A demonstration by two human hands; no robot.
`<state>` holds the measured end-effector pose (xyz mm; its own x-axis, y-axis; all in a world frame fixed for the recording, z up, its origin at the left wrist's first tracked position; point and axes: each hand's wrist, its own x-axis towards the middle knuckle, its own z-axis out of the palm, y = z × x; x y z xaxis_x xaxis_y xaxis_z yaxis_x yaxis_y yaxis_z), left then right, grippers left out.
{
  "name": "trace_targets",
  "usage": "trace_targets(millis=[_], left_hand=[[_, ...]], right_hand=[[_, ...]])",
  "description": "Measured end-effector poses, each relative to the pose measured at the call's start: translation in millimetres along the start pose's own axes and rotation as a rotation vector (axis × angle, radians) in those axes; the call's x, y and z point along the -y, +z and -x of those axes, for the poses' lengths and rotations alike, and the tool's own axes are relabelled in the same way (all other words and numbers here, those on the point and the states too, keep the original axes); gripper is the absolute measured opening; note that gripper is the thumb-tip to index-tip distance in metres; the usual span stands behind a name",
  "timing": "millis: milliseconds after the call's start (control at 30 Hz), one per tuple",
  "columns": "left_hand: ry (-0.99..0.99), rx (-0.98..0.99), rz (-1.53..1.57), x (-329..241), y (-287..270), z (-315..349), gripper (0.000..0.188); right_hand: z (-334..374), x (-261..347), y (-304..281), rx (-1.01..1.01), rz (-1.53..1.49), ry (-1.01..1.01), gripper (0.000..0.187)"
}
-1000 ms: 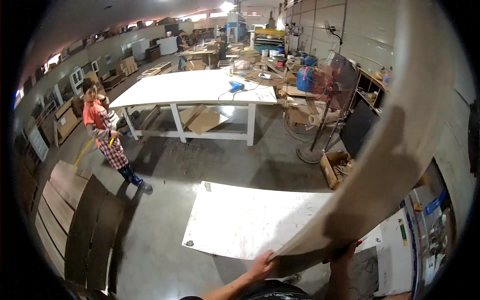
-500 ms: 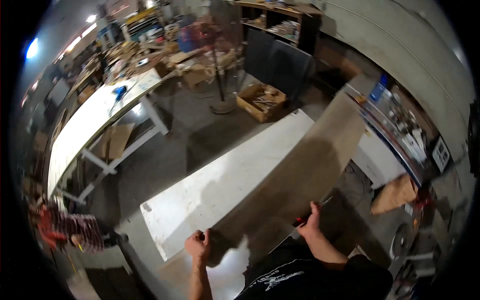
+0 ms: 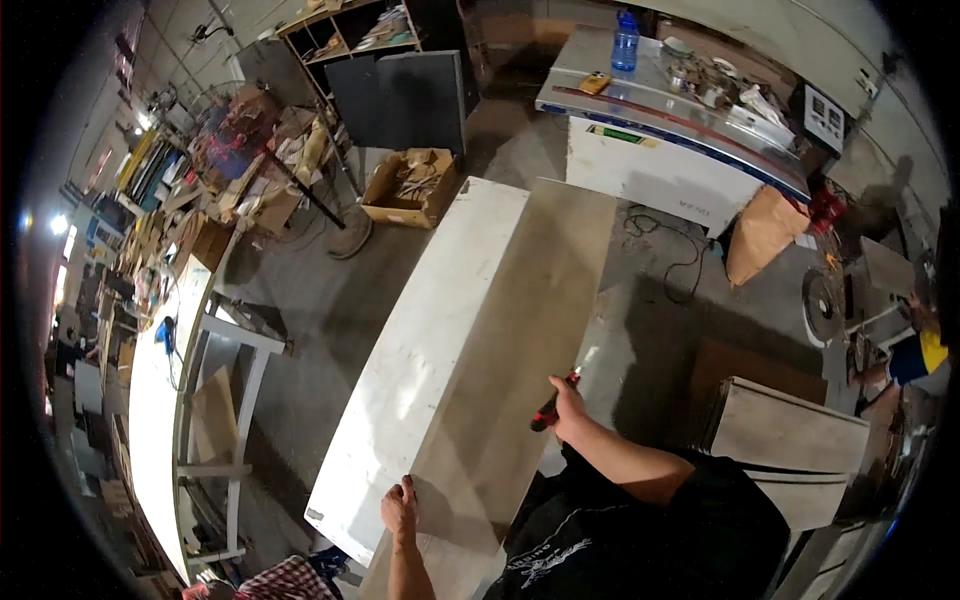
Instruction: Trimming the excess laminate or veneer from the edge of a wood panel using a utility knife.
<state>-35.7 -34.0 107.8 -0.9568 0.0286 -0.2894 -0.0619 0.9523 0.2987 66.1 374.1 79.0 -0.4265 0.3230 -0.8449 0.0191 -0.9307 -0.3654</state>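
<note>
A long thin grey-brown sheet (image 3: 520, 300) lies lengthwise over the right part of a white tabletop (image 3: 415, 310). At the sheet's near left edge, my left hand (image 3: 400, 510) is closed, pinching that edge between thumb and fingers. My right hand (image 3: 568, 412) is at the sheet's right edge, wrapped round a red-and-black handled tool (image 3: 545, 414). A thin, pale tip sticks out from the far side of the fist. The tool's exact kind is not clear.
A metal-topped bench (image 3: 570, 75) with a blue bottle (image 3: 625, 45) stands far right. A cardboard box (image 3: 400, 195) sits beyond the tabletop, and a white worktable (image 3: 160, 400) at left. Stacked boards (image 3: 790, 430) are at right. One person (image 3: 290, 580) is lower left, another (image 3: 915, 358) far right.
The view has swung to the right. The sheet now lies more in line with the white tabletop, its far end no longer overlapping the bench in view. Both hands keep their grips.
</note>
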Motion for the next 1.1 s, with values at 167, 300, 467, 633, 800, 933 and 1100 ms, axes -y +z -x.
trace_targets(millis=[167, 300, 467, 633, 800, 933, 1100], left_hand=[[0.137, -0.022, -0.090, 32.0, -14.9, -23.4, 0.049], [0.209, -0.112, -0.126, 108.7, -13.6, -18.4, 0.043], [0.247, -0.001, -0.038, 179.2, -19.6, 22.0, 0.061], [0.249, -0.056, -0.118, 219.7, -12.2, 22.8, 0.070], [0.227, -0.148, -0.107, 233.0, 2.9, 27.3, 0.070], [0.292, -0.181, -0.059, 239.3, -0.8, 35.7, 0.069], [0.354, -0.179, -0.125, 255.9, 10.3, 35.2, 0.068]], right_hand=[[25.2, -40.0, 17.8, -0.047, 0.186, -0.174, 0.052], [50.3, -93.8, -14.2, -0.016, 0.115, -0.185, 0.031], [108.0, -174.8, -46.1, -0.129, 0.011, -0.044, 0.026], [134.9, -230.2, -65.0, -0.077, 0.204, 0.011, 0.026], [151.8, -252.8, -72.6, -0.114, 0.187, -0.052, 0.019], [174.3, -271.9, -80.7, -0.123, 0.196, -0.094, 0.019], [206.6, -300.9, -78.3, -0.132, 0.156, -0.123, 0.019]])
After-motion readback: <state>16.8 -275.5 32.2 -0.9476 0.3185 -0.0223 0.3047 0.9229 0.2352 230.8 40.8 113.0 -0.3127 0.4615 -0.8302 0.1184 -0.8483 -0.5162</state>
